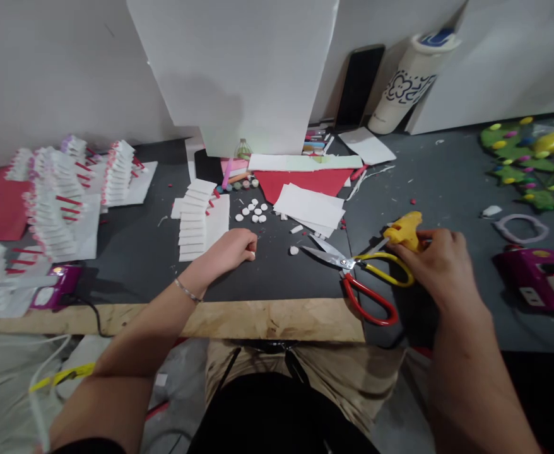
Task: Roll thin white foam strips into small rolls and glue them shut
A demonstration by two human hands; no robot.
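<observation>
My left hand [234,250] is closed in a pinch above the dark table, a small white piece just showing at its fingertips. Several white discs [254,211] lie scattered beyond it. Left of them rests a stepped model of white strips [195,221] on a white board, with red sticks along its side. My right hand [440,258] grips a yellow glue gun [404,231], its thin tip pointing left. Below that tip, large scissors [343,260] with one yellow and one red handle lie with blades apart.
White cards [311,207] overlap red sheet [300,181]. More stepped models [59,202] stand at left near a purple device [59,287]. Another purple device [539,277], a lilac ring [522,228] and green decorated pieces [518,164] are at right. A tumbler [409,85] and phone [359,85] stand behind.
</observation>
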